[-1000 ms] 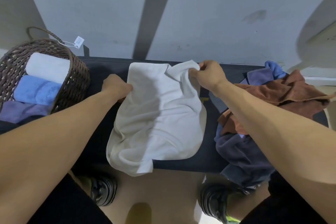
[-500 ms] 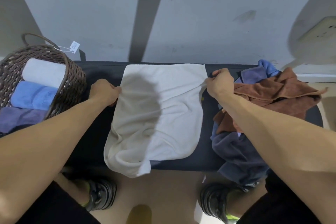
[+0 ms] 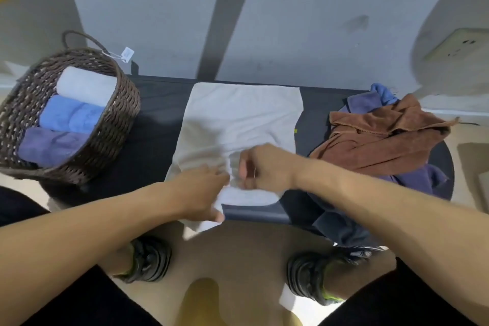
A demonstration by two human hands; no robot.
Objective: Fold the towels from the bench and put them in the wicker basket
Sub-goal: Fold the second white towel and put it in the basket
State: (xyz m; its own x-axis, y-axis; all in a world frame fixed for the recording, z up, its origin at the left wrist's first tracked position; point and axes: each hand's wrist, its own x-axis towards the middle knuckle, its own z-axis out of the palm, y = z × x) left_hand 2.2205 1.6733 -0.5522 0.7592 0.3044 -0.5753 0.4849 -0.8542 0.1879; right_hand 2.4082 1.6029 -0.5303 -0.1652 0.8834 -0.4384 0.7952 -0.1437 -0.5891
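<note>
White towel (image 3: pixel 238 119) lies flat mid-bench (image 3: pixel 156 103), wicker basket (image 3: pixel 116 127) at nine o'clock; left hand (image 3: pixel 203 190) and right hand (image 3: pixel 262 167) both pinch its near hem, best lifted evenly toward twelve o'clock, corners matched.

White towel (image 3: pixel 238 119) spread on the dark table (image 3: pixel 156 127); left hand (image 3: pixel 201 193) and right hand (image 3: pixel 264 167) meet at its near edge, right hand pinching cloth. Wicker basket (image 3: pixel 113 124) at left holds three rolled towels.
</note>
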